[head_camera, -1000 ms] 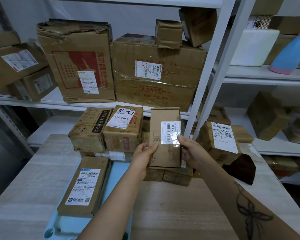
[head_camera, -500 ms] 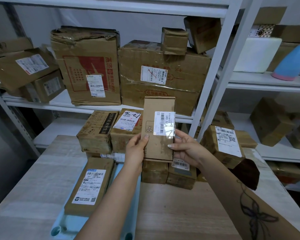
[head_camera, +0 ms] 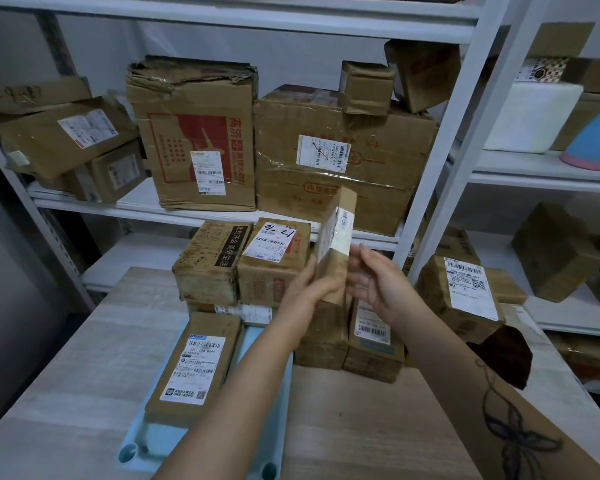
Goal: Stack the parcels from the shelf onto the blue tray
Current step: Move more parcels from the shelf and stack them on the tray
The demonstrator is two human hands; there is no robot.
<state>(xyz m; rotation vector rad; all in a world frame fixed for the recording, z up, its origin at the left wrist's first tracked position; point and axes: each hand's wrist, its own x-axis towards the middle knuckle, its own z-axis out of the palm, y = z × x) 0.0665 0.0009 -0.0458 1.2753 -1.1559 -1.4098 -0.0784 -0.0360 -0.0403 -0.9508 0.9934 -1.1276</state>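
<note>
A flat brown parcel (head_camera: 336,237) with a barcode label is held upright and turned edge-on above the table. My left hand (head_camera: 305,289) grips its lower left side. My right hand (head_camera: 378,282) is beside its right edge, fingers spread, touching or just off it. The blue tray (head_camera: 257,375) lies on the table below my left forearm. A long labelled parcel (head_camera: 198,365) lies on the tray's left half. Two parcels (head_camera: 243,261) are stacked at the tray's far end on a flatter one.
Two small boxes (head_camera: 350,337) sit on the table right of the tray, and a larger labelled box (head_camera: 465,296) stands further right. The white shelf (head_camera: 146,206) behind holds several large cartons. A shelf post (head_camera: 440,188) rises just behind my hands.
The held parcel has been turned from facing me to edge-on. My right hand has loosened from its right side. The view has shifted slightly to the left.
</note>
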